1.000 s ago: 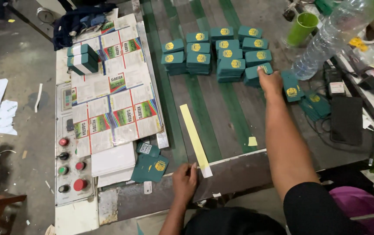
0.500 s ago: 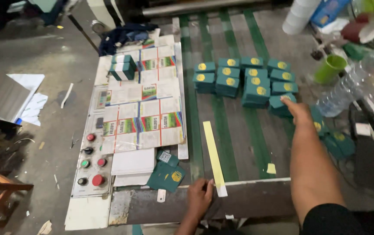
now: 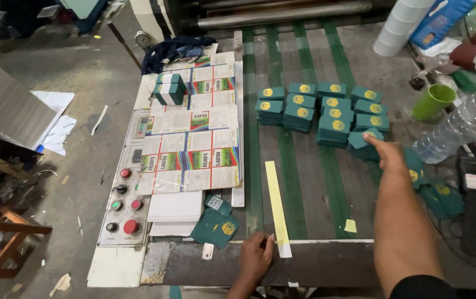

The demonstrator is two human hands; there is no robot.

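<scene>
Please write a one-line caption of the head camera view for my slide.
Right hand reaches a stack of green cards on the machine table; left hand rests beside a yellow strip.

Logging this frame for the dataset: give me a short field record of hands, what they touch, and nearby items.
left hand: rests on the table's front edge, fingers at the near end of the long pale yellow paper strip
right hand: reaching onto a stack of dark green flat cartons with yellow round emblems
other stacks: rows on the green-belted metal machine table
control panel: left, red and green buttons

Left hand (image 3: pixel 255 256) low and flat, right hand (image 3: pixel 388 156) outstretched, fingers extended.
</scene>
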